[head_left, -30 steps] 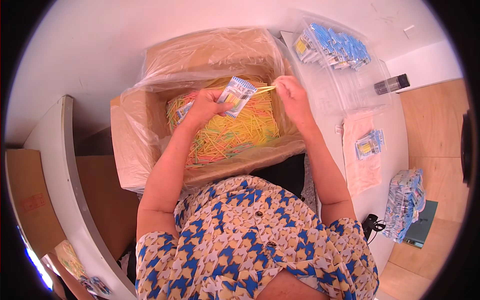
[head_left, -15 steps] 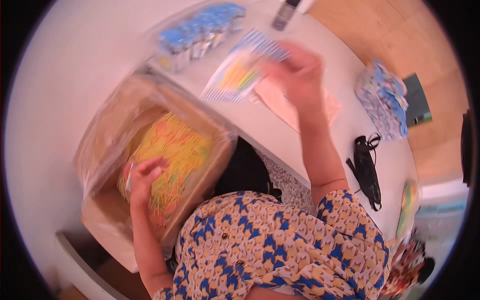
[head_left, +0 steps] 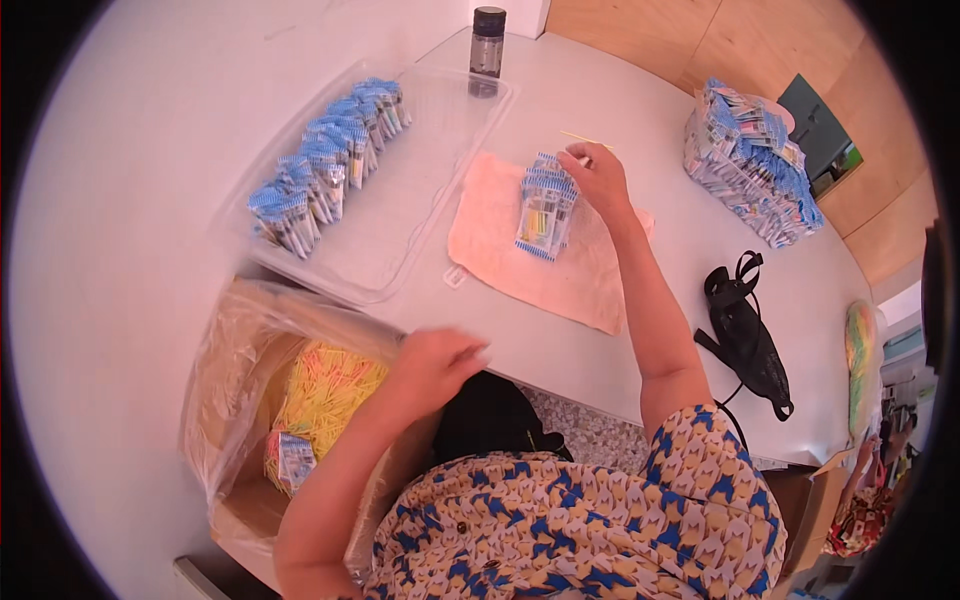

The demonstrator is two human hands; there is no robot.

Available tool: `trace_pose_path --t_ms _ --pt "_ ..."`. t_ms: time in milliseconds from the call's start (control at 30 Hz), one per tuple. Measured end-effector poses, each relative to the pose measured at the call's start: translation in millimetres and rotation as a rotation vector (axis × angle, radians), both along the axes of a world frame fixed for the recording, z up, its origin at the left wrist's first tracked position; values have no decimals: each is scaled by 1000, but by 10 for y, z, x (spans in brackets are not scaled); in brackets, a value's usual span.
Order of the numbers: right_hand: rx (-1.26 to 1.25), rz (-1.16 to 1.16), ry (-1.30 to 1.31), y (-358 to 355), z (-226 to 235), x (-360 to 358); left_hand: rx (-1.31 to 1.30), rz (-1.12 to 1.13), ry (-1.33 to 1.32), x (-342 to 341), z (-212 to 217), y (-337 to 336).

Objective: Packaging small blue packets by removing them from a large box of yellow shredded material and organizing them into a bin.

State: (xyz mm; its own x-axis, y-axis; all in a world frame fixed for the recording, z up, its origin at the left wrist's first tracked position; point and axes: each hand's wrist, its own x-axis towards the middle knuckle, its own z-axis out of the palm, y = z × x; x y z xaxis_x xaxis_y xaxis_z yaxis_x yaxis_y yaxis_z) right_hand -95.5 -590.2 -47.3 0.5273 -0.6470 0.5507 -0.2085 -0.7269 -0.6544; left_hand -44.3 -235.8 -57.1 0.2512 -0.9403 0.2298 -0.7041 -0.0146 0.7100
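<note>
My right hand (head_left: 597, 180) is over the far edge of a pink cloth (head_left: 530, 285), its bent fingers closed at the upper end of a small clear packet (head_left: 545, 215) with blue striped ends and coloured sticks inside. That packet lies on others like it. A thin yellow stick (head_left: 587, 138) shows just beyond the hand. My left hand (head_left: 435, 365) is above the near edge of the table, by the cardboard box; its fingers are smeared by motion. Inside the plastic-lined box (head_left: 240, 370) are many yellow and pink sticks (head_left: 325, 385) and one packet (head_left: 297, 460).
A clear shallow tray (head_left: 400, 245) at the left holds a row of packets (head_left: 330, 155). Behind it stands a dark-capped bottle (head_left: 487, 55). At the right are a clear bin heaped with packets (head_left: 750, 150), a black pouch with straps (head_left: 745, 340) and a bag of coloured sticks (head_left: 860, 360).
My right hand has brought the packet down onto the pile on the pink cloth. My left hand has moved out of the box, up and to the right. The view has shifted.
</note>
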Motion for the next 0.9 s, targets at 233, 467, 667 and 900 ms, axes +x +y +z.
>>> trace_pose_path --t_ms 233,467,667,900 --pt "-61 193 551 -318 -21 211 -128 268 113 120 -336 -1620" --pt "424 645 504 -66 273 39 -114 374 107 107 -385 -1780" --pt "55 747 488 134 254 -158 -234 390 59 78 -462 -1855" --pt "171 625 350 12 217 -310 -418 479 162 238 -337 -1899"
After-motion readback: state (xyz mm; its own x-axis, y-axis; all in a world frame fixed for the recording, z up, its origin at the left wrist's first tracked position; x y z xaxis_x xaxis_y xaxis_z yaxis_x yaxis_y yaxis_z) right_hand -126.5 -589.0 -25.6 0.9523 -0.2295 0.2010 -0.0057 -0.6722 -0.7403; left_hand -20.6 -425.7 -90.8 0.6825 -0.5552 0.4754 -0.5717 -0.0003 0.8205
